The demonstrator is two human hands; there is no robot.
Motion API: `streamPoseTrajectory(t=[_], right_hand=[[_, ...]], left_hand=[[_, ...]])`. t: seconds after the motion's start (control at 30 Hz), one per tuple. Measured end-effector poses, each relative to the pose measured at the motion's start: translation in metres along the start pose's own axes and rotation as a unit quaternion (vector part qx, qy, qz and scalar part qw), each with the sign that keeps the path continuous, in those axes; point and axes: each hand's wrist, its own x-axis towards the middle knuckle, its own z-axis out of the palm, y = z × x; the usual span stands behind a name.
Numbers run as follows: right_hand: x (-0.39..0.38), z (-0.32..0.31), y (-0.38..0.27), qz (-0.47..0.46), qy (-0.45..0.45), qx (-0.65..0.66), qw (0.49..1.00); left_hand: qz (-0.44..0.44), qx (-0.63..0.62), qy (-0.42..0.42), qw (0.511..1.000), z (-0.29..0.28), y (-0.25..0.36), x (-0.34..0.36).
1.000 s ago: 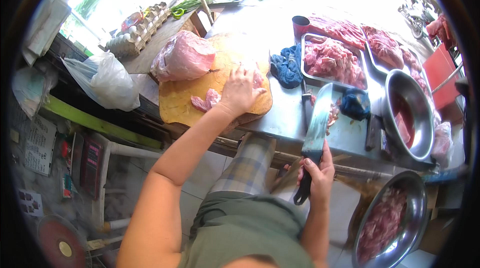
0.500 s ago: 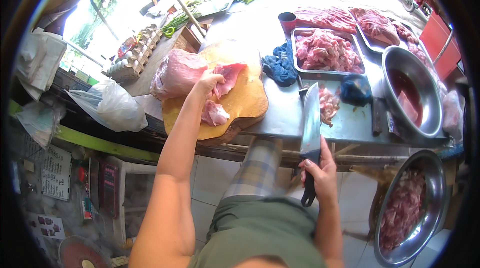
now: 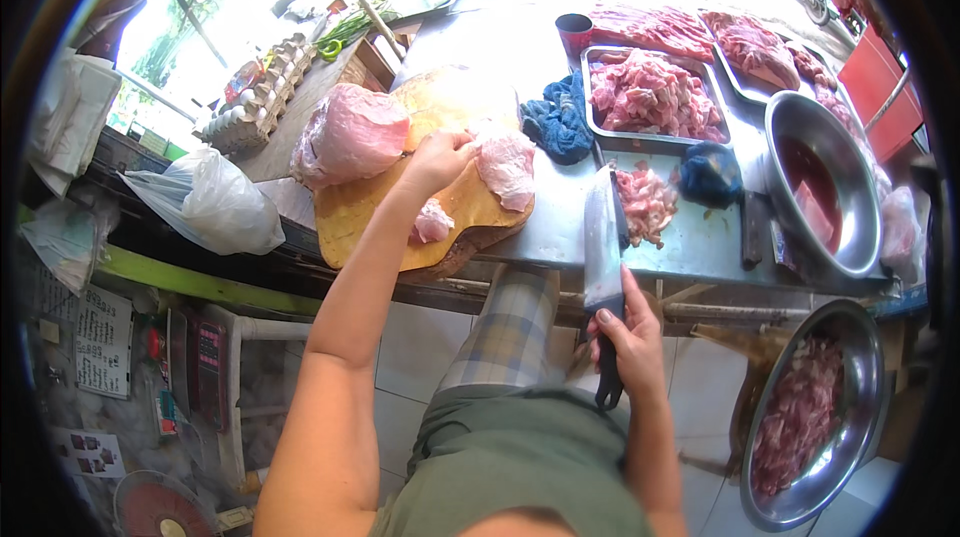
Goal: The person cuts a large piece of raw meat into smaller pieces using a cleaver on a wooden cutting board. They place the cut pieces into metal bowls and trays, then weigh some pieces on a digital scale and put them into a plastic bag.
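Left hand [image 3: 438, 163] had a narrow grip, pinching the left edge of the meat slice [image 3: 507, 172] at the right side of the chopping board [image 3: 355, 217] on the bench [image 3: 556, 212]. Right hand [image 3: 630, 339] held the knife [image 3: 603, 237] by its handle, blade pointing away. Meat chunk [image 3: 355, 137] sat on the board's left.

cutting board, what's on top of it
A large meat chunk, a flatter slice at the left hand, and a small piece partly behind the forearm; the board under them is covered.
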Motion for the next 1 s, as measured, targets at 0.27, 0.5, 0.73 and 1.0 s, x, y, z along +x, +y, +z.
streamPoseTrajectory(t=[0.27, 0.5, 0.73, 1.0], right_hand=[[0.009, 0.013, -0.021, 0.024, -0.045, -0.01, 0.999], [0.087, 0.023, -0.048, 0.0, -0.077, -0.092, 0.993], [0.109, 0.033, -0.055, 0.021, -0.102, -0.196, 0.975], [0.107, 0.041, -0.065, -0.033, -0.111, -0.26, 0.959]], left_hand=[[0.006, 0.024, 0.153, 0.988, 0.059, 0.002, 0.032], [-0.036, -0.04, 0.206, 0.977, 0.092, 0.0, 0.04], [-0.007, 0.065, 0.188, 0.98, 0.093, 0.0, 0.03], [-0.031, 0.091, 0.159, 0.983, 0.09, 0.008, 0.03]])
